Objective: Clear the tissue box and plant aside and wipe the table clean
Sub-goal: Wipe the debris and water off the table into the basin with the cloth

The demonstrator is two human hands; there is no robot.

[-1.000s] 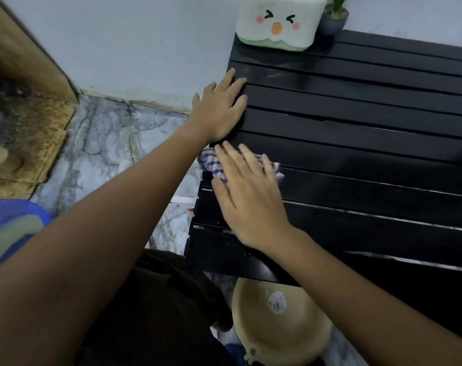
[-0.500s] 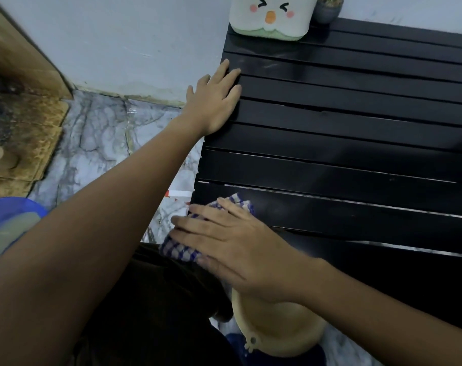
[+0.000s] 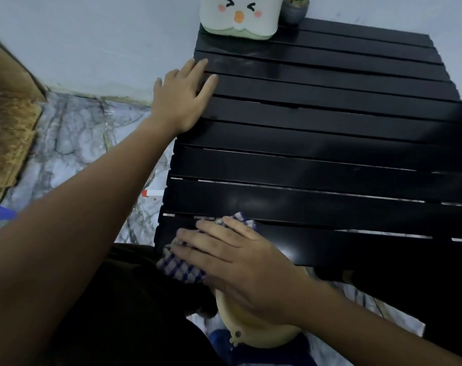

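A black slatted table fills the right side of the view. At its far left corner stands a white tissue box with a cartoon face, and a small grey plant pot sits just right of it. My left hand rests flat on the table's left edge, fingers straight. My right hand presses a blue-and-white checked cloth with flat fingers at the table's near left corner. The cloth hangs partly over the near edge.
A beige plastic bowl lies on the floor under the table's near edge. A blue basin is at the far left. A white-and-red pen-like item lies on the marbled floor. A wall runs behind the table.
My right hand has dragged the cloth from the middle of the table's left side toward me to the near edge. My left hand stayed planted on the left edge.
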